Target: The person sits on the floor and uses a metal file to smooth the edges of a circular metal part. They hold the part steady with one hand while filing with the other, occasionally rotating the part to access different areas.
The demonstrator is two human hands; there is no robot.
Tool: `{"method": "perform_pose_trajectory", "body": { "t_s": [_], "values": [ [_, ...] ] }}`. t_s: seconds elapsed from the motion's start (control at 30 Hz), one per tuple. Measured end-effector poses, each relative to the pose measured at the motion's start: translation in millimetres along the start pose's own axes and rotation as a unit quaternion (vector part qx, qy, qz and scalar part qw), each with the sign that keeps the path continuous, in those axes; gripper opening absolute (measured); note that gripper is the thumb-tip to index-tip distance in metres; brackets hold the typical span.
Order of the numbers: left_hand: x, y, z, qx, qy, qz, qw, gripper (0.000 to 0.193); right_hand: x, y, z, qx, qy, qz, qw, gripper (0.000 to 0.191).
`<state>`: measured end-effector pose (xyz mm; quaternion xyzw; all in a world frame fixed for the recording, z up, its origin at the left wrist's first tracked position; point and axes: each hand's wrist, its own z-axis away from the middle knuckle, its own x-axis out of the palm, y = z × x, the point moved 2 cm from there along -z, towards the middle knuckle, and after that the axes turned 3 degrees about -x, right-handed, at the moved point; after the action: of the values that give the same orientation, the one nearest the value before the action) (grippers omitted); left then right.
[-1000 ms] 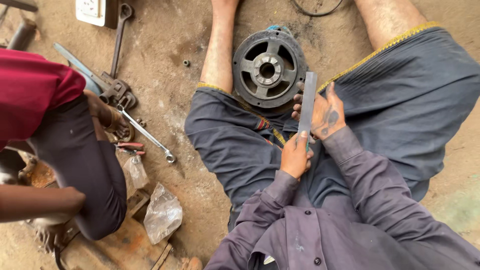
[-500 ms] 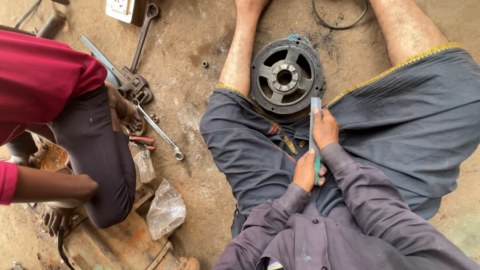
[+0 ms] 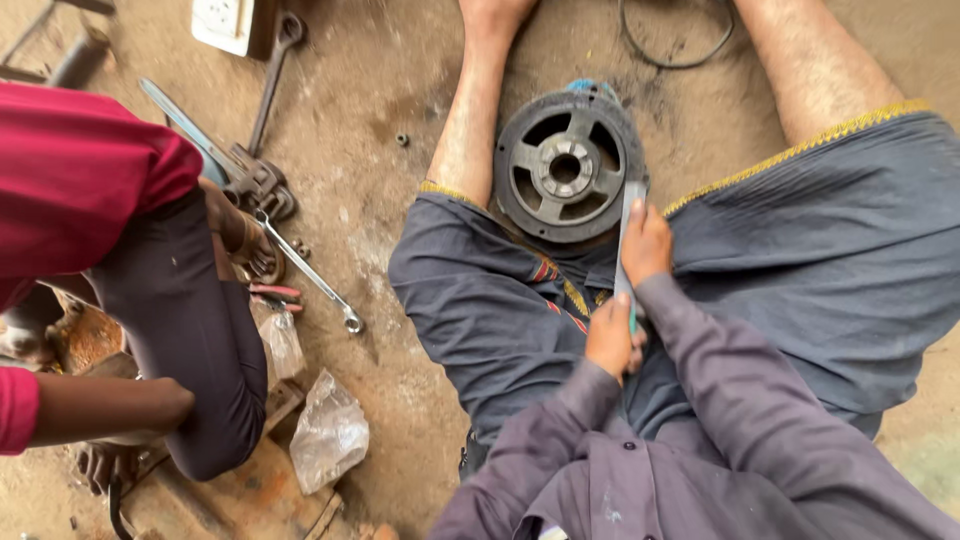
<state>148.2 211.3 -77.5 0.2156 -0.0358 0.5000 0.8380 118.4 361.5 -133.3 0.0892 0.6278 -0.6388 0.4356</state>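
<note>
Dusty workshop floor, brown and oil-stained, seen from above. Person sits on it with legs spread, grey cloth over the thighs. Between the legs at 12 o'clock lies a round dark metal wheel with spokes and a central hub, flat on the floor.

Left hand is closed around the lower end of a long flat metal file; a bit of green handle shows at that grip. Right hand is wrapped around the file's upper part, fingers shut on it. The file runs upright in view, its top end touching the wheel's rim at 4 o'clock.

At 9 o'clock a second person in a red top crouches. Near them lie a long spanner, a pipe wrench and, lower at 7 o'clock, a crumpled clear plastic bag.
</note>
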Motion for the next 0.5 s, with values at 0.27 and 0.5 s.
{"method": "perform_pose_trajectory", "body": {
  "t_s": [0.27, 0.5],
  "values": [
    [3, 19, -24, 0.021, 0.001, 0.000, 1.000, 0.042, 0, -5, -20, -0.003, 0.007, 0.006, 1.000, 0.047],
    [5, 6, -21, -0.025, -0.002, 0.032, 0.999, 0.040, -4, -3, -17, 0.010, -0.012, 0.012, 1.000, 0.045]
  ]
}}
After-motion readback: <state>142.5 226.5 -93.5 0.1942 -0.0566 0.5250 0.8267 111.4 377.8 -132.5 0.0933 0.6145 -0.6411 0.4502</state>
